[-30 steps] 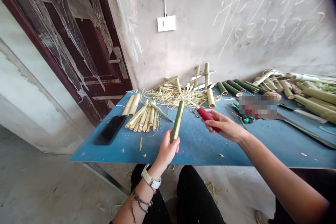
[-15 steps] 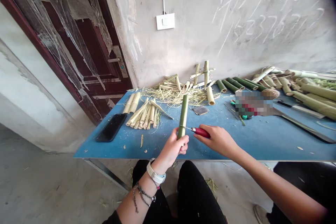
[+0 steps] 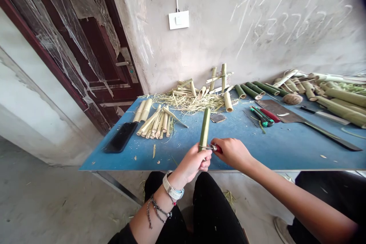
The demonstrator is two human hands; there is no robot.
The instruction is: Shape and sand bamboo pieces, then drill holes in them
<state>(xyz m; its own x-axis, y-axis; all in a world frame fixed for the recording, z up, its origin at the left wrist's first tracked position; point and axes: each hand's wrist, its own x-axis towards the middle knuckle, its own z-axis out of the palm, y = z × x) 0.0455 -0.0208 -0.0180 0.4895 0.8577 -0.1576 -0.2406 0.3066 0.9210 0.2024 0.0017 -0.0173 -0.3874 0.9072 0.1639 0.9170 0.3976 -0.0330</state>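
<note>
Lying at 11 o'clock, pale split bamboo sticks point(image 3: 156, 126) rest on a blue board point(image 3: 177, 160). The left hand point(image 3: 192, 164) closes tight around a smooth green bamboo tube point(image 3: 204, 131) standing straight up, the right hand point(image 3: 233, 153) closes on a red-handled knife point(image 3: 217, 148), its shiny blade touching the tube, and a flat dark cleaver point(image 3: 281, 110) lies at 2 o'clock

a green bamboo tube point(image 3: 204, 129) stands between the hands point(image 3: 233, 153) and straw point(image 3: 185, 103).

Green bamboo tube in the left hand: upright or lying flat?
Upright, tilted slightly: the green bamboo tube rises out of the left hand, which grips its lower end, and it isn't lying on the blue table.
</note>
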